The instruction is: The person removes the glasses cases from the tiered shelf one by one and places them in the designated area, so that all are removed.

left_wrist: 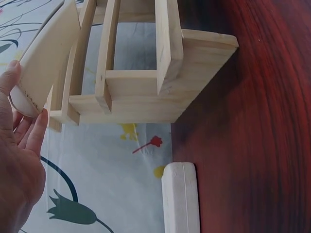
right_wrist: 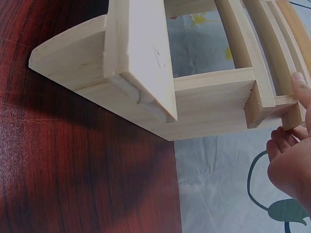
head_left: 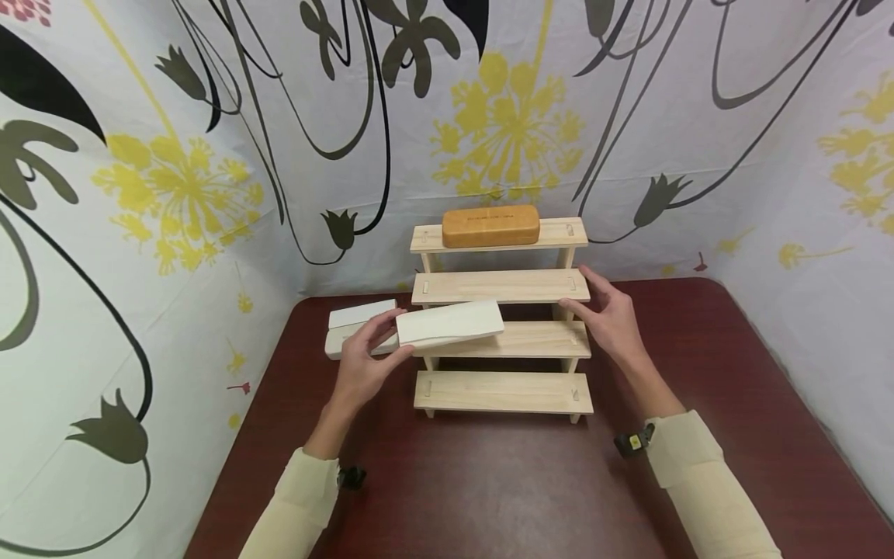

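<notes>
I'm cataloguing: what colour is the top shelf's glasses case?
The glasses case is golden orange; head view shows it best.

One wooden stand, mid-frame — four shelves. One orange case, upper centre. One held white case, centre. Left of centre, one or two more white pieces, unclear. Two grips — left grip, right grip. Two sleeves. One surface.

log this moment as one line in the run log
left grip: holds white case | right grip: holds rack, right end | orange case: top shelf | other white case: table, left of rack
</notes>
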Motion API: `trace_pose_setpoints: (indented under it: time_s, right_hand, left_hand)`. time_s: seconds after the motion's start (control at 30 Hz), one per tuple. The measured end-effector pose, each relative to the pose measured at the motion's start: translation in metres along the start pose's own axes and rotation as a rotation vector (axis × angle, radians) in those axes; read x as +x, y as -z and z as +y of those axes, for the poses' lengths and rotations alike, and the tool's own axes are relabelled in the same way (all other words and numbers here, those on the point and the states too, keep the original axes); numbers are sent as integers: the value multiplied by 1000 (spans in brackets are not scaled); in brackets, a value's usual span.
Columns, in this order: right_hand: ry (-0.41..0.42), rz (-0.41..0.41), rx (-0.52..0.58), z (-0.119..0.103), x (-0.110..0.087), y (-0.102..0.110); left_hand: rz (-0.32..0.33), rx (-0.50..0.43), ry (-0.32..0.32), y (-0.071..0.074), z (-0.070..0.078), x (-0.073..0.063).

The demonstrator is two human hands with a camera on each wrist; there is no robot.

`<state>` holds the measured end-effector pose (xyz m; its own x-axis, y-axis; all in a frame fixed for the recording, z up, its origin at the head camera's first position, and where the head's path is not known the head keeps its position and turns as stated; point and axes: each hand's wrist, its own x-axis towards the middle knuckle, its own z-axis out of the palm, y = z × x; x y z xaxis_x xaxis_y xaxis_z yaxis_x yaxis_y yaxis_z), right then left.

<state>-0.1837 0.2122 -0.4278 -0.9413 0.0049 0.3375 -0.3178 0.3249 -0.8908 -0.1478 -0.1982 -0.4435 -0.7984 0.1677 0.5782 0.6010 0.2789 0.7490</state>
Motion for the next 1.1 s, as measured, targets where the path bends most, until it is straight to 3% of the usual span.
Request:
trace_pose_setpoints:
  time_s: [0.4,1.1]
  right_hand:
    - [1,-2,-19,-3,-1,0]
    - [7,11,-34,3,-1,-1]
  left_hand:
    - [19,7,34,19,-10,-15]
    - [111,93,65,51,-20,-44]
